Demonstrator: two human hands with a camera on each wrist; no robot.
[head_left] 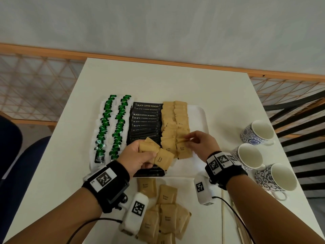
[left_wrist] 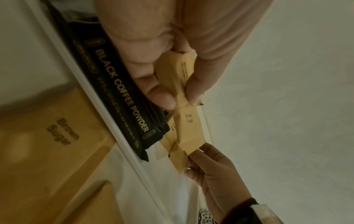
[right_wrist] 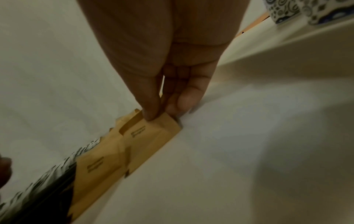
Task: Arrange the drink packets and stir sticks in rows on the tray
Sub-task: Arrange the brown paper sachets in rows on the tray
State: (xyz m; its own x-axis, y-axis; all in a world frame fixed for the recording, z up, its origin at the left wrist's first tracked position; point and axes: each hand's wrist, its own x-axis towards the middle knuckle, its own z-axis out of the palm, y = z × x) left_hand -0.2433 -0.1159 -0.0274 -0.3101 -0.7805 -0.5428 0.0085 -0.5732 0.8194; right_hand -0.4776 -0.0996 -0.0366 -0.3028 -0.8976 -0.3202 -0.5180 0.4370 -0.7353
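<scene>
A white tray (head_left: 202, 118) holds two rows of green tea packets (head_left: 112, 127), a row of black coffee powder sticks (head_left: 146, 120) and two rows of brown sugar packets (head_left: 175, 124). My left hand (head_left: 140, 155) hovers over the tray's near edge and grips a small bunch of brown sugar packets (left_wrist: 178, 78). My right hand (head_left: 195, 140) pinches the top edge of the nearest brown sugar packet (right_wrist: 151, 136) in the right-hand row, which lies on the tray. More loose brown sugar packets (head_left: 163, 215) lie on the table in front of the tray.
Three blue-patterned white cups (head_left: 258, 132) stand in a line at the table's right edge. Thin wooden stir sticks (head_left: 223, 217) lie near the front right by my right forearm. The white table (head_left: 158, 81) stands against a wall; a black chair (head_left: 299, 106) is beyond its right side.
</scene>
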